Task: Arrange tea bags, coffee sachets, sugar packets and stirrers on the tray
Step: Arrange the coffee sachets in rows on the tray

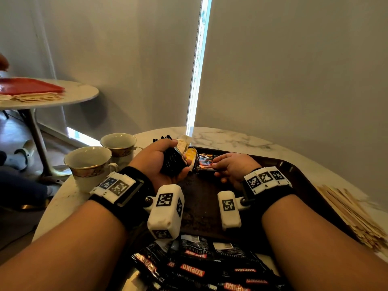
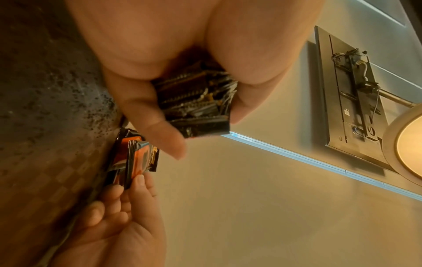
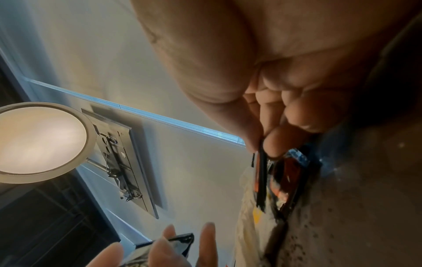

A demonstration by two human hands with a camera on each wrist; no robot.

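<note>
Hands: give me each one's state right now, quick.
Left hand: fingers curled round a stack of black coffee sachets.
Right hand: fingers pinch one coffee sachet at the tray's far end.

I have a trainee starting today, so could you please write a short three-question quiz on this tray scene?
1. True or false: the left hand grips a bundle of black sachets.
2. The right hand pinches a sachet over: A) the brown tray B) a teacup C) the floor.
3. How many teacups stand left of the tray?

Key: 1 true; 2 A; 3 two.
</note>
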